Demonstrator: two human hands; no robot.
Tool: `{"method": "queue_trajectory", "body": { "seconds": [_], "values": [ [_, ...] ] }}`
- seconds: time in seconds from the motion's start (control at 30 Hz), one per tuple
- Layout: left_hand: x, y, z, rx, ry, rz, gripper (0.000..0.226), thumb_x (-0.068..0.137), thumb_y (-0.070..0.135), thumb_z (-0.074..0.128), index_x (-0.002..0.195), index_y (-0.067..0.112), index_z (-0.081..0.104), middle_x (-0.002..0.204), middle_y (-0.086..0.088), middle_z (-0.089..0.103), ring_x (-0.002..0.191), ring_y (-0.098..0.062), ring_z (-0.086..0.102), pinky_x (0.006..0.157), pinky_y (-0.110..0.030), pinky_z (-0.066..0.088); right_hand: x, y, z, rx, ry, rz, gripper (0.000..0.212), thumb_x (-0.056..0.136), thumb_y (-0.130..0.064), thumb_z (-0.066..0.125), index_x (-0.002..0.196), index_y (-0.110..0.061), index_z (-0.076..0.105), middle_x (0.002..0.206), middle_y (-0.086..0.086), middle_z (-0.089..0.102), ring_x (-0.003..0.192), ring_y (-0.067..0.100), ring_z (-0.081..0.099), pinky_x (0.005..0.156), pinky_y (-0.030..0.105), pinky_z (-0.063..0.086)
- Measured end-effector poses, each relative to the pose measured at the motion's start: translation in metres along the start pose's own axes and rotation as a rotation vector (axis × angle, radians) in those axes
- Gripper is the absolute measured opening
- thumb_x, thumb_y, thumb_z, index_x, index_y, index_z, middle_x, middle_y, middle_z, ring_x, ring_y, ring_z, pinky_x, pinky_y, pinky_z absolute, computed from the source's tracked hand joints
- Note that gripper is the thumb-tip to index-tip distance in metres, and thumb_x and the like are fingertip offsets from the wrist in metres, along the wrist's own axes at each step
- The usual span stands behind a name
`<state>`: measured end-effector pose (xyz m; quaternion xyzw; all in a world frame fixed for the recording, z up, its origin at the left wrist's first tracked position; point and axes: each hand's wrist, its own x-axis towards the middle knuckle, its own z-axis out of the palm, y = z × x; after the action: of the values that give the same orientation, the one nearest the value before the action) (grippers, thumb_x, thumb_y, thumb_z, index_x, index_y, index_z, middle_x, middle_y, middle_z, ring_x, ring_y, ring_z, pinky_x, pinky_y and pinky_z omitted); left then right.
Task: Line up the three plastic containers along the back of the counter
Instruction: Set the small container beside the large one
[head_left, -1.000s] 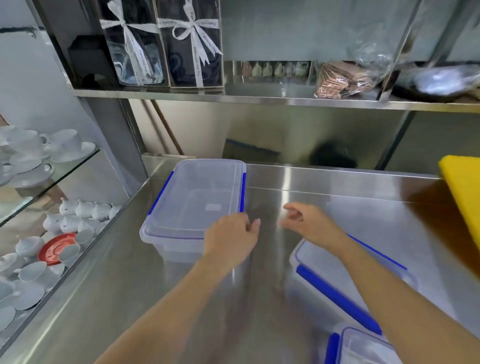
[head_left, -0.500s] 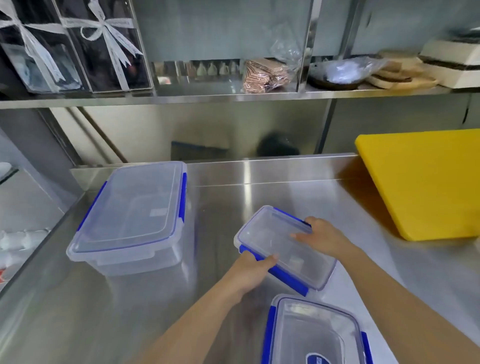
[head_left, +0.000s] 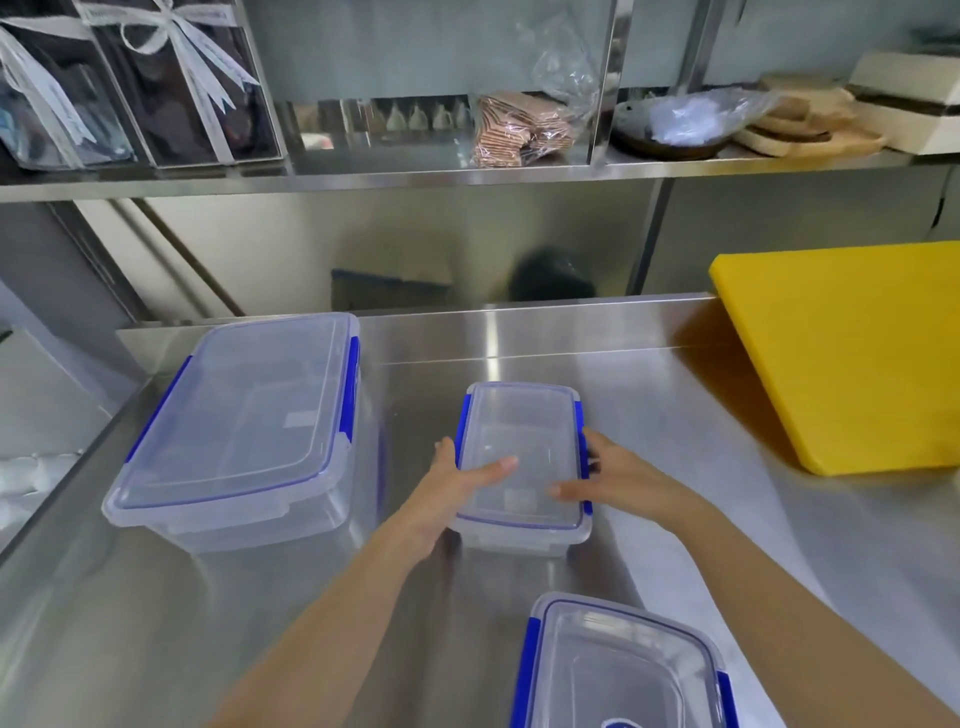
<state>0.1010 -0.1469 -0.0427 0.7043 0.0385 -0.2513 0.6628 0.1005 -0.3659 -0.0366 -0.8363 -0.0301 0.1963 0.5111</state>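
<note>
Three clear plastic containers with blue clips are on the steel counter (head_left: 649, 395). The large container (head_left: 244, 421) stands at the back left, near the rear edge. The small container (head_left: 524, 447) is in the middle, its long side pointing away from me. My left hand (head_left: 457, 483) grips its left side with the thumb on the lid. My right hand (head_left: 608, 478) grips its right side, also with the thumb on the lid. A medium container (head_left: 618, 670) sits at the front edge, close to me and partly out of frame.
A yellow cutting board (head_left: 852, 348) leans at the back right of the counter. A steel shelf (head_left: 467, 176) overhead carries ribboned gift boxes (head_left: 171, 88), a bag of wafers (head_left: 519, 130), a bowl and wooden boards. The counter's left edge drops off beside the large container.
Both hands left the large container, took hold of the small one, turned it straight and moved it toward the back. The view swung to the right.
</note>
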Motion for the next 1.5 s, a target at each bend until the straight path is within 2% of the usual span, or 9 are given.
{"method": "queue_trajectory", "body": {
  "seconds": [0.1, 0.2, 0.3, 0.47, 0.73, 0.87, 1.0, 1.17, 1.5],
  "values": [
    [0.001, -0.013, -0.012, 0.173, -0.036, -0.015, 0.141, 0.050, 0.057, 0.081, 0.146, 0.027, -0.018, 0.159, 0.009, 0.006, 0.144, -0.015, 0.017, 0.118, -0.041, 0.020, -0.004, 0.012, 0.005, -0.012, -0.180, 0.013, 0.095, 0.053, -0.034, 0.088, 0.107, -0.075, 0.021, 0.104, -0.044, 0.051, 0.098, -0.020, 0.051, 0.066, 0.004, 0.048],
    [-0.002, -0.029, -0.016, 0.241, -0.050, 0.066, 0.123, 0.060, 0.034, 0.086, 0.147, 0.028, -0.001, 0.142, 0.015, 0.039, 0.131, -0.011, 0.041, 0.106, -0.030, 0.036, -0.002, 0.024, 0.012, -0.074, -0.137, 0.001, 0.114, 0.047, -0.031, 0.090, 0.122, -0.063, 0.011, 0.117, -0.031, 0.046, 0.104, -0.010, 0.053, 0.069, 0.008, 0.050],
    [-0.005, -0.040, -0.013, 0.240, 0.003, 0.239, 0.083, 0.061, 0.018, 0.085, 0.124, 0.042, 0.038, 0.120, 0.018, 0.059, 0.114, -0.003, 0.056, 0.090, -0.023, 0.052, 0.002, 0.029, 0.013, -0.086, -0.093, -0.007, 0.112, 0.045, -0.034, 0.090, 0.117, -0.069, 0.012, 0.113, -0.031, 0.050, 0.101, -0.006, 0.056, 0.067, 0.009, 0.050],
    [0.005, -0.046, -0.018, 0.203, 0.221, 0.259, 0.075, 0.055, 0.024, 0.086, 0.110, 0.047, 0.041, 0.107, 0.029, 0.057, 0.097, 0.012, 0.057, 0.065, -0.001, 0.046, 0.023, 0.026, 0.006, -0.103, -0.010, -0.007, 0.099, 0.045, -0.032, 0.088, 0.128, -0.052, 0.036, 0.099, -0.038, 0.062, 0.094, -0.007, 0.062, 0.073, 0.010, 0.050],
    [0.043, -0.029, -0.040, 0.530, 0.551, 0.297, 0.059, 0.081, 0.026, 0.070, 0.134, 0.019, 0.044, 0.133, 0.000, 0.046, 0.098, -0.007, 0.053, 0.086, -0.019, 0.039, 0.090, 0.007, 0.017, -0.164, 0.136, -0.032, 0.081, 0.058, -0.029, 0.082, 0.130, -0.030, 0.047, 0.089, -0.027, 0.064, 0.093, 0.015, 0.065, 0.058, 0.001, 0.043],
    [0.065, -0.021, -0.050, 0.771, 0.500, 0.154, 0.066, 0.096, 0.032, 0.043, 0.149, 0.015, 0.006, 0.159, -0.002, 0.013, 0.142, -0.022, 0.024, 0.115, -0.034, 0.023, 0.117, 0.003, 0.028, -0.199, 0.219, -0.041, 0.069, 0.066, -0.030, 0.078, 0.128, -0.024, 0.048, 0.100, -0.001, 0.069, 0.098, 0.025, 0.063, 0.068, 0.018, 0.047],
    [0.076, -0.016, -0.057, 0.792, 0.458, 0.087, 0.070, 0.097, 0.034, 0.038, 0.149, 0.017, -0.006, 0.161, 0.002, 0.002, 0.145, -0.023, 0.015, 0.116, -0.038, 0.019, 0.125, 0.001, 0.033, -0.240, 0.271, -0.053, 0.065, 0.069, -0.031, 0.076, 0.126, -0.020, 0.047, 0.107, -0.003, 0.066, 0.096, 0.025, 0.062, 0.074, 0.030, 0.047],
    [0.070, -0.015, -0.059, 0.831, 0.470, 0.081, 0.072, 0.096, 0.039, 0.042, 0.149, 0.018, -0.001, 0.161, 0.001, 0.003, 0.146, -0.022, 0.012, 0.117, -0.039, 0.018, 0.114, -0.005, 0.035, -0.270, 0.247, -0.078, 0.062, 0.075, -0.034, 0.070, 0.129, -0.027, 0.042, 0.127, -0.001, 0.058, 0.105, 0.022, 0.058, 0.091, 0.045, 0.049],
    [-0.013, -0.014, -0.019, 0.804, 0.351, 0.184, 0.074, 0.086, 0.055, 0.049, 0.146, 0.020, 0.024, 0.158, -0.002, 0.021, 0.144, -0.020, 0.020, 0.117, -0.042, 0.020, 0.036, -0.001, 0.030, -0.242, 0.149, 0.003, 0.080, 0.079, -0.045, 0.066, 0.143, -0.014, 0.028, 0.149, 0.007, 0.036, 0.132, 0.020, 0.040, 0.102, 0.029, 0.032]
  ]
}}
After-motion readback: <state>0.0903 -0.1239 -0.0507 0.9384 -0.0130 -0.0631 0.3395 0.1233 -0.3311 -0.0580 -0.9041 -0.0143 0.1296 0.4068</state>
